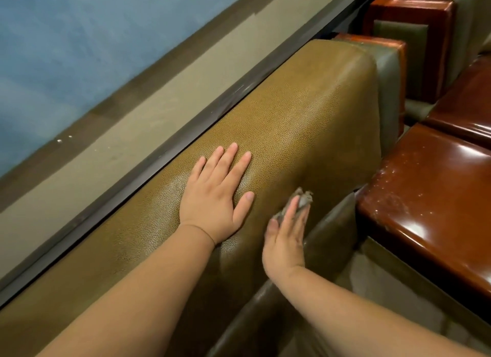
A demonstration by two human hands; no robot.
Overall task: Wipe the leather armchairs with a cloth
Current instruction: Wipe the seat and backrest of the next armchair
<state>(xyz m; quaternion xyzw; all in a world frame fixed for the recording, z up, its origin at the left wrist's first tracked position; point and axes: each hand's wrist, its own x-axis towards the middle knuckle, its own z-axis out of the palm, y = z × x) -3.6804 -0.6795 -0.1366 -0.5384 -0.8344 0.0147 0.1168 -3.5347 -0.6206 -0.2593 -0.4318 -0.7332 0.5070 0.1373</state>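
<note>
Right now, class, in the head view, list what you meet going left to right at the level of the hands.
Blue wall panel → dark wooden rail → left hand flat on the olive leather chair back → right hand pressing the grey cloth → glossy red-brown wooden armrest.

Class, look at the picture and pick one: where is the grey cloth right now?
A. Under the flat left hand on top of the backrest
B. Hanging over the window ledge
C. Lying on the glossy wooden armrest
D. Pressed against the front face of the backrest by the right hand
D: the grey cloth shows past the straight fingers of the right hand against the olive leather backrest; the left hand lies bare.
</note>
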